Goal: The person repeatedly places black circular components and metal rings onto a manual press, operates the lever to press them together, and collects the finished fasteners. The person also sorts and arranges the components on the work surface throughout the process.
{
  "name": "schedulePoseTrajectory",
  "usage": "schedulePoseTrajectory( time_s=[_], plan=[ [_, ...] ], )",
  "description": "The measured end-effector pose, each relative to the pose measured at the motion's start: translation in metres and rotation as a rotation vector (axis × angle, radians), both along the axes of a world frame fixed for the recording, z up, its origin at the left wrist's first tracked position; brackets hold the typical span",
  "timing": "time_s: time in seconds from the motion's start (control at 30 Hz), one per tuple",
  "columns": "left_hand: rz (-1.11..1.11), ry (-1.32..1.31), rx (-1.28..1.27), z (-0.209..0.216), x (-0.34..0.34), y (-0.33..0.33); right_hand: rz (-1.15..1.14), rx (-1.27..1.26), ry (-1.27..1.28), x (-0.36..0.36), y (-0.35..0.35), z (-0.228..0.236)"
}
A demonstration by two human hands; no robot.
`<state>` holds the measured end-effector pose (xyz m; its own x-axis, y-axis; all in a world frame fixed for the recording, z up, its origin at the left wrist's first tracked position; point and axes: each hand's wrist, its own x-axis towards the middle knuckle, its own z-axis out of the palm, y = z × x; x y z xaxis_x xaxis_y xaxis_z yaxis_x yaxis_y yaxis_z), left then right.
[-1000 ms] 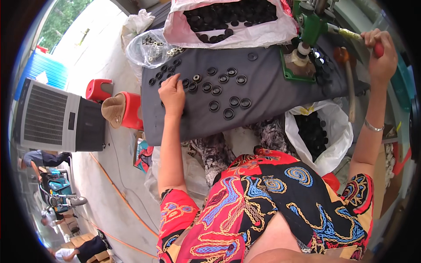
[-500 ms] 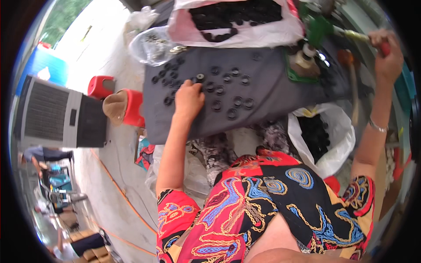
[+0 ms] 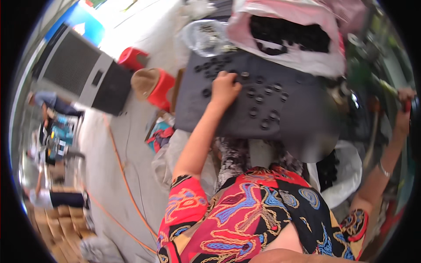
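Note:
My left hand (image 3: 226,90) rests on the dark grey cloth (image 3: 201,116), its fingers curled down among small black rings. Whatever lies under the fingertips is hidden. One ring with a pale metal centre (image 3: 244,74) sits just right of the fingers. Several black rings (image 3: 259,99) are scattered further right, and a denser cluster of black rings (image 3: 210,66) lies beyond the hand to the left. At the far right, my right hand (image 3: 405,98) is closed around the red-gripped lever handle (image 3: 408,106) of a green hand press (image 3: 362,74), which is blurred.
A pink-white bag (image 3: 239,26) of black parts and a clear bag (image 3: 199,39) of small metal pieces lie at the back. A white bag (image 3: 351,175) of black parts stands below the table's right side. Left are red stools (image 3: 163,90) and a grey air cooler (image 3: 83,65).
The whole view has turned, shifting the table rightward in the picture. My left hand stays among the rings, and my right hand stays on the lever handle.

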<state>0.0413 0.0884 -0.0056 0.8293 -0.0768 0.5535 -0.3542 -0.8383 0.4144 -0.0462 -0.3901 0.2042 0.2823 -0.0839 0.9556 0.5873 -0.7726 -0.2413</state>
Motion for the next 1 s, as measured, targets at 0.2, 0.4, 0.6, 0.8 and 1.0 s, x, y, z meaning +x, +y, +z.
schedulePoseTrajectory(
  time_s=[0.2, 0.4, 0.6, 0.8, 1.0],
  plan=[
    [-0.042, 0.039, 0.026, -0.012, -0.014, -0.016, 0.674, 0.456, 0.395, -0.016, -0.098, -0.016],
    [-0.040, 0.046, 0.037, -0.013, -0.014, -0.013, 0.465, 0.427, 0.293, -0.014, -0.070, -0.017],
    [-0.025, -0.183, -0.045, -0.021, 0.029, -0.030, 0.232, 0.268, 0.222, -0.006, -0.082, -0.022],
    [0.022, -0.080, 0.121, -0.030, 0.039, -0.037, 0.215, 0.249, 0.249, -0.011, -0.132, -0.031],
    [-0.019, -0.117, 0.159, -0.036, 0.046, -0.039, 0.479, 0.311, 0.291, -0.017, -0.113, -0.021]
  ],
)
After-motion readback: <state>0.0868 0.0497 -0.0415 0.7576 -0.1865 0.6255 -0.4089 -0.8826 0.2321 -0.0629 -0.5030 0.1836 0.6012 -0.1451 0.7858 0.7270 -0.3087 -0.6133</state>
